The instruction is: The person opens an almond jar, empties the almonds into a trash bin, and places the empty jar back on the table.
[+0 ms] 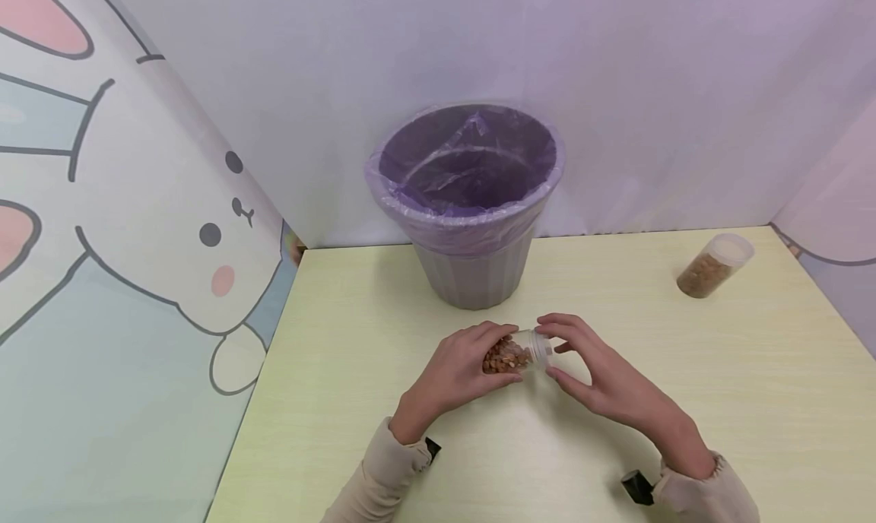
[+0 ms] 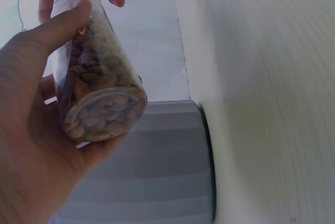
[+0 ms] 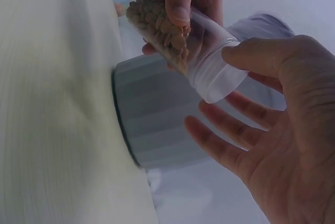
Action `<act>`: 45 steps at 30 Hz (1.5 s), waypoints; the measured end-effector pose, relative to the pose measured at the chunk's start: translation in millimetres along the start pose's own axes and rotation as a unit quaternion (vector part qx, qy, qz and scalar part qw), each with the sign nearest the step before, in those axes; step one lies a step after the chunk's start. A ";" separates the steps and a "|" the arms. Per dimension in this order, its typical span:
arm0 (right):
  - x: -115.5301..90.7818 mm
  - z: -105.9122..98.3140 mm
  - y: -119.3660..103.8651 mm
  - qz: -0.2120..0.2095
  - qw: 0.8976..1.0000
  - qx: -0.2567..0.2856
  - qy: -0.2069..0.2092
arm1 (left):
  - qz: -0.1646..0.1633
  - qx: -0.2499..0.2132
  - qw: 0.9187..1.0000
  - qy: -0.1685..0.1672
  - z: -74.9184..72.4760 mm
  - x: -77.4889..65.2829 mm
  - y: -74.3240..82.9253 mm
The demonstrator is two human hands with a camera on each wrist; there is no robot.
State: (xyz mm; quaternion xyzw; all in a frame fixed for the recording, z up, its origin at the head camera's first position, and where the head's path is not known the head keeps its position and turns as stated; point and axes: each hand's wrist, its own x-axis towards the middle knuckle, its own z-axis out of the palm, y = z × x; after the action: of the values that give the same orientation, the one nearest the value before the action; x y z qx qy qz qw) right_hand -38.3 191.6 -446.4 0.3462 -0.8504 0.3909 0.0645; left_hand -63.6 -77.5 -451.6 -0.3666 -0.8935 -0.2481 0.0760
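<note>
In front of the bin (image 1: 472, 276), the left hand (image 1: 455, 369) wraps round a clear jar (image 1: 522, 339) of brown pieces (image 1: 503, 358), tipped sideways; a slackened grip could drop it on the bench (image 1: 342, 340). I cannot tell whether its right end is capped; if not, dipping it could spill pieces short of the bin. In front and to the bin's right, the right hand (image 1: 605, 375), fingers spread about that end, could knock it askew. A second jar (image 1: 712, 268) is well right of the bin.
</note>
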 end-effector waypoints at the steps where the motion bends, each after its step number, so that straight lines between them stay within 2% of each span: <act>1: -0.3 0.0 0.1 0.000 1.000 0.000 0.000 | 0.000 0.000 1.000 -0.001 0.1 0.0 -0.1; 5: -1.8 -1.0 -0.4 0.031 0.999 -0.009 -0.001 | -0.001 -0.002 1.000 -0.004 0.0 -0.3 -0.3; 11: -4.0 0.3 -0.8 0.130 0.991 0.005 -0.029 | 0.001 -0.004 1.000 -0.007 -0.5 -0.1 0.3; 16: -3.4 3.2 0.0 0.155 0.987 0.028 -0.034 | 0.001 -0.004 1.000 -0.008 -0.3 -0.1 0.7; 30: 0.3 4.5 2.2 0.110 0.993 0.045 -0.020 | 0.010 0.009 1.000 -0.003 1.4 0.4 -2.0; 40: 1.4 4.5 4.4 0.036 0.999 0.038 -0.007 | 0.007 0.011 1.000 -0.008 1.5 -0.3 -3.6; 45: 1.5 5.8 7.0 -0.009 0.999 0.033 0.013 | 0.002 0.007 1.000 -0.011 1.4 0.0 -4.5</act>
State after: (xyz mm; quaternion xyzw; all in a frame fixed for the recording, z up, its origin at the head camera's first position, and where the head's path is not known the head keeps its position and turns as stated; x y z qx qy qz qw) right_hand -43.0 189.9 -454.1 0.3505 -0.8331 0.4226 0.0670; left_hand -66.6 -79.5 -454.5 -0.3707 -0.8951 -0.2376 0.0695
